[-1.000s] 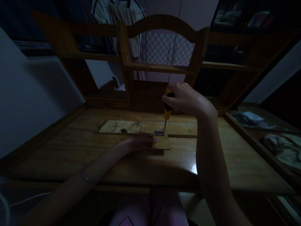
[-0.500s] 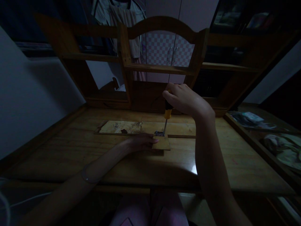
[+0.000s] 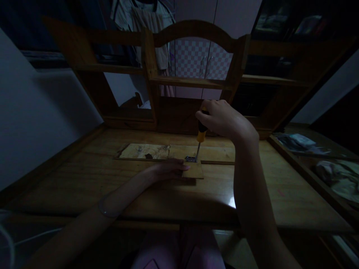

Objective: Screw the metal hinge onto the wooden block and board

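My right hand [image 3: 217,116] is wrapped round the black and yellow handle of a screwdriver [image 3: 201,134], which stands nearly upright. Its tip meets the right end of a small metal hinge-like fitting [image 3: 191,159]. That fitting lies at the far edge of a small, thin wooden board [image 3: 193,171]. Gripping the board's left edge, my left hand [image 3: 169,169] has its thumb on top and the other fingers partly hidden below. Just behind lies a long flat wooden strip [image 3: 151,151], with a rough, dark-stained left part.
Everything rests on a wooden desk [image 3: 134,203]. A wooden shelf frame [image 3: 193,81] rises along its back. At the right, a lower compartment holds a plastic packet [image 3: 301,140] and crumpled cloth [image 3: 340,179]. A white cable [image 3: 36,236] hangs at the lower left.
The view has shifted very slightly. Both hands, the screwdriver and the board keep practically the same places relative to one another.
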`<control>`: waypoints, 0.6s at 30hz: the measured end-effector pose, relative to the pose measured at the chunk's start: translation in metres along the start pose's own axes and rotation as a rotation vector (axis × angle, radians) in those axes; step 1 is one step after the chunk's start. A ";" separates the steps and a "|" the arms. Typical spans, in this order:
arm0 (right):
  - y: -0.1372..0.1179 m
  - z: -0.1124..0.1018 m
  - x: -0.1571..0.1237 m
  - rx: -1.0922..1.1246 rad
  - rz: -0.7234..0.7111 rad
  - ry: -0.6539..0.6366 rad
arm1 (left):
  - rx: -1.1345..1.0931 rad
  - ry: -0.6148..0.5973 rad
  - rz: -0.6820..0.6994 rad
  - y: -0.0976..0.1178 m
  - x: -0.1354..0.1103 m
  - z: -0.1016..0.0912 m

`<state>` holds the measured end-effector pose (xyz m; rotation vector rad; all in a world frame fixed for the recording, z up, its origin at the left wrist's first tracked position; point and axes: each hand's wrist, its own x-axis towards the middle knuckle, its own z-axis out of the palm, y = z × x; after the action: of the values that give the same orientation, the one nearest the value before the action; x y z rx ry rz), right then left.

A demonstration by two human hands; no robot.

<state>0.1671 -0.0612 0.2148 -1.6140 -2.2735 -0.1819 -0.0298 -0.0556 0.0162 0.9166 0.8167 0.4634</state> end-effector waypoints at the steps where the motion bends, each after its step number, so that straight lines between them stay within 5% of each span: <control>1: 0.000 0.000 0.000 -0.011 0.004 -0.001 | -0.003 0.008 0.000 0.000 0.000 0.000; 18: -0.001 0.001 -0.004 0.048 -0.026 -0.016 | 0.005 -0.003 -0.006 0.002 -0.001 0.001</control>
<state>0.1672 -0.0650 0.2126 -1.5681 -2.2937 -0.1205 -0.0300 -0.0559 0.0184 0.9186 0.8185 0.4547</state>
